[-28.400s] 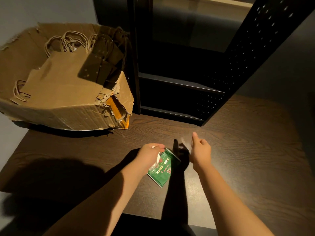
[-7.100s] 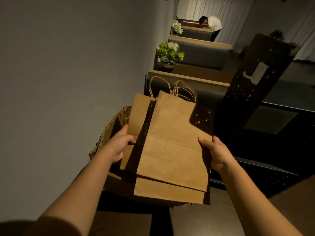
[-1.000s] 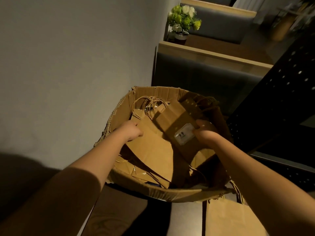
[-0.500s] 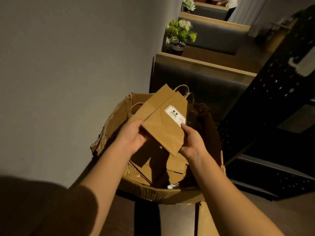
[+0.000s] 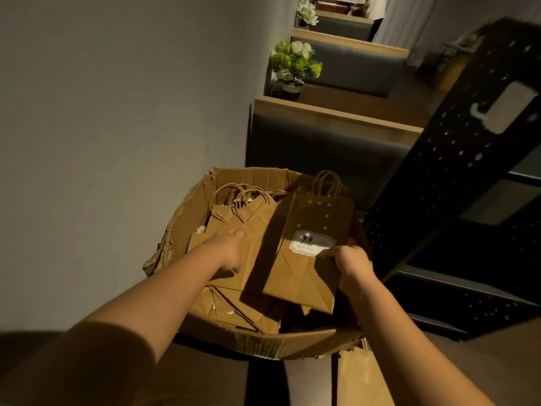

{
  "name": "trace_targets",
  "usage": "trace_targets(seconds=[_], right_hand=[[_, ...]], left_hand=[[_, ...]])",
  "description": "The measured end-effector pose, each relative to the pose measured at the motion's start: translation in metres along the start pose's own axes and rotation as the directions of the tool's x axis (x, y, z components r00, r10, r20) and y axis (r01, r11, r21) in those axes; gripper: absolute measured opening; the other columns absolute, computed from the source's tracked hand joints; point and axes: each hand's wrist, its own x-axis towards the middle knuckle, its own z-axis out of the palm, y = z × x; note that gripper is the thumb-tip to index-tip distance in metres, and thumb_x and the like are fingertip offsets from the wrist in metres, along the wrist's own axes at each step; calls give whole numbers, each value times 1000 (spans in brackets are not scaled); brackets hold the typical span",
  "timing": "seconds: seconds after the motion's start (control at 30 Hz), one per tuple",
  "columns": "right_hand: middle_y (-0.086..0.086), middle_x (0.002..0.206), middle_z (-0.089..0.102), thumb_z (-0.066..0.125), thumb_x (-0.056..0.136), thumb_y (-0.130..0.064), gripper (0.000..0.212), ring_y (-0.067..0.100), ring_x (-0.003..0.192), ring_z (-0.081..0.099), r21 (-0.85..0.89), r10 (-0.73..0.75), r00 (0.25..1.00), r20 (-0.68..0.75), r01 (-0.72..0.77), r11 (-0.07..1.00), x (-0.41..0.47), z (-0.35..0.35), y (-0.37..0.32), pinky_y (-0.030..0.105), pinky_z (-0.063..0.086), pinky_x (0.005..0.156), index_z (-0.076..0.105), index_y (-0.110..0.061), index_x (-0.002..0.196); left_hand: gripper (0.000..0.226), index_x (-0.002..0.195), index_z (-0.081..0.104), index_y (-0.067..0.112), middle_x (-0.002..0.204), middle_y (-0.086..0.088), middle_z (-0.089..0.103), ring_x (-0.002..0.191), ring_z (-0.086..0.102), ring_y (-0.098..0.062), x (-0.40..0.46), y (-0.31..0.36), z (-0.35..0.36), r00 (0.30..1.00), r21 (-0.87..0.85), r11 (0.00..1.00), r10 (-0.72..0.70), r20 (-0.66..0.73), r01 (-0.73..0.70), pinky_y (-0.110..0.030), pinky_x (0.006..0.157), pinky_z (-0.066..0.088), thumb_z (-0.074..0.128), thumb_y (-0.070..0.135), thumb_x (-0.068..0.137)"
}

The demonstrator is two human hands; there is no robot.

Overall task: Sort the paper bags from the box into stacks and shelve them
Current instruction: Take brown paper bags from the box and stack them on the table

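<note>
A torn cardboard box (image 5: 202, 200) in front of me holds several brown paper bags with twisted handles. My right hand (image 5: 349, 266) pinches the right edge of a small paper bag (image 5: 307, 273) with a white "9.9" label, holding it flat above the box. My left hand (image 5: 227, 249) reaches into the box and rests on a larger paper bag (image 5: 251, 227); its fingers curl at the bag's near edge. Whether they grip it is unclear.
A black perforated shelf unit (image 5: 456, 183) stands right of the box. Another paper bag (image 5: 363, 379) lies on the dark table (image 5: 205, 382) at the bottom. A grey wall is on the left. Booth seats (image 5: 322, 148) and a flower pot (image 5: 292, 68) are behind.
The labelled bag was held by both hands half a second ago; now only my right hand holds it, lower and to the right. My left hand has dropped onto a bag in the box.
</note>
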Motion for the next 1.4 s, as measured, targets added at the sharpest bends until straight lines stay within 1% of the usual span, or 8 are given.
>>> trace_targets(seconds=[0.17, 0.37, 0.5, 0.63, 0.8, 0.97, 1.13, 1.4], right_hand=[[8, 50, 55, 56, 80, 13, 36, 16, 32, 50, 30, 67, 996, 57, -69, 997, 3, -1, 15, 19, 38, 36, 55, 7, 115], [12, 63, 51, 59, 78, 11, 27, 16, 36, 50, 49, 103, 993, 58, -106, 993, 4, -4, 21, 18, 36, 35, 57, 5, 104], [9, 57, 49, 55, 81, 15, 22, 14, 34, 42, 64, 113, 990, 80, -119, 991, 2, -8, 21, 15, 30, 31, 51, -6, 82], [4, 50, 50, 55, 81, 14, 22, 11, 35, 40, 114, 118, 984, 132, -133, 985, -3, -10, 18, 19, 30, 33, 51, -7, 83], [16, 94, 69, 57, 81, 11, 24, 32, 91, 65, 260, 49, 980, 191, -99, 961, -12, -11, 10, 45, 51, 92, 57, -6, 97], [14, 100, 70, 51, 86, 11, 29, 30, 91, 67, 363, -48, 951, 306, -70, 929, -30, -11, 0, 45, 54, 84, 58, -11, 104], [14, 110, 70, 47, 88, 13, 39, 27, 98, 68, 422, -144, 928, 344, -16, 906, -41, -2, -10, 36, 54, 80, 58, -11, 116], [9, 109, 72, 50, 91, 10, 41, 21, 95, 71, 260, -254, 847, 468, 142, 955, -50, 10, -19, 27, 56, 68, 57, -20, 119]], left_hand=[[124, 153, -7, 38, 163, 2, -7, 149, -10, -32, 16, 0, 2, 992, 247, 967, 39, 119, -68, -66, 113, 6, 83, 44, 68], [121, 153, 11, 29, 155, -6, 23, 144, 18, -30, 19, 3, 14, 1000, 431, 902, 27, -12, -20, -65, 112, 18, 79, 64, 59], [92, 138, 37, 25, 131, -3, 51, 121, 49, -25, 16, 12, 1, 984, 301, 953, 88, -158, -37, -44, 96, 46, 80, 58, 64], [71, 139, 47, 31, 127, -2, 59, 114, 57, -24, 6, 19, -29, 989, 234, 970, 100, -107, -72, -34, 84, 52, 74, 51, 76], [30, 118, 63, 22, 98, 3, 60, 97, 58, -18, -16, 21, -65, 975, 191, 976, 136, -177, -101, -29, 78, 49, 62, 36, 91], [20, 111, 63, 22, 99, 3, 64, 92, 61, -17, -34, 13, -83, 934, -106, 986, 82, -348, -126, -33, 78, 50, 57, 32, 95], [24, 121, 59, 25, 103, 9, 63, 92, 60, -10, -58, 18, -89, 898, -714, 617, -25, -440, -332, -28, 76, 50, 54, 27, 98], [49, 149, 33, 33, 145, 7, 48, 135, 42, -20, -80, 32, -50, 922, -859, 378, -38, -386, -345, -46, 113, 31, 45, 27, 102]])
